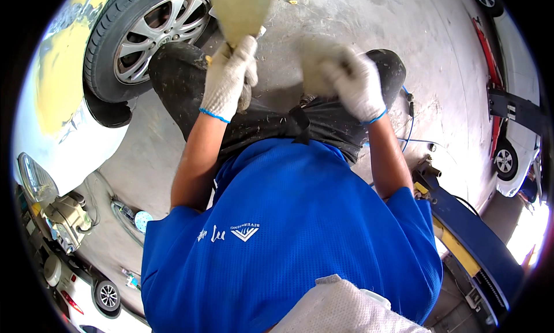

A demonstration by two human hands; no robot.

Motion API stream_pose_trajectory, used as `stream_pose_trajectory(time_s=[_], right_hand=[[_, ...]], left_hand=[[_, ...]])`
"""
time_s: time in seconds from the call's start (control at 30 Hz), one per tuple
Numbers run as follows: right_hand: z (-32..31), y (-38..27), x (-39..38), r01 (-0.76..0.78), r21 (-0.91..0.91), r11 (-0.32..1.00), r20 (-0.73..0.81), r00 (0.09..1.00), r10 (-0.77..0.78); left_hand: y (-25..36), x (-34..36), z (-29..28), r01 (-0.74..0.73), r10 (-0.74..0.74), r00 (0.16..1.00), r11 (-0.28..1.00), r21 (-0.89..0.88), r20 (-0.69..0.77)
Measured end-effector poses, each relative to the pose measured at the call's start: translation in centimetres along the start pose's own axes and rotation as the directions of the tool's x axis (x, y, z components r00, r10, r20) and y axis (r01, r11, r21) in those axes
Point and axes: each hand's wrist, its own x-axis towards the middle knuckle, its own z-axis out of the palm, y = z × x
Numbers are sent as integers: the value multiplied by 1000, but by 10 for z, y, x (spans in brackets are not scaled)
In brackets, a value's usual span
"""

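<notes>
- Fingers: our gloved left hand (229,76) is curled tight around the handle of a wide putty scraper (239,11); our gloved right hand (352,79) is clenched around a pale, blurred pad (314,62), which we take for sanding paper or cloth, kind uncertain.
- Both hands sit above our knees in dark trousers (271,122), with the blue shirt (288,235) nearest the camera.
- The scraper blade, coated yellowish, points away from us, up past the left hand.
- Beyond the left knee: a car wheel (147,36) with silver spokes, beside a white body panel smeared with yellow filler (60,73).
- Far right: a blue lift arm (473,232) on the concrete floor (415,38).
</notes>
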Motion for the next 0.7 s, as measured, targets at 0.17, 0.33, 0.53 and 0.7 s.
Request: stream_pose_trajectory(time_s=[0.17, 0.33, 0.53, 0.7], right_hand=[[-13, -9, 23, -127, 335, 934, -194, 960, 201], [-6, -2, 7, -163, 72, 984, 38, 986, 161], [-9, 10, 4, -166, 82, 983, -103, 979, 174], [-16, -2, 17, -93, 140, 986, -161, 980, 116]], left_hand=[[-20, -27, 5, 99, -207, 939, 927, 361, 275], [-28, -29, 1, 91, -134, 975, 968, 233, 176], [-8, -11, -3, 57, -59, 997, 997, 57, 40], [-37, -30, 7, 7, -164, 938, 889, 457, 304]])
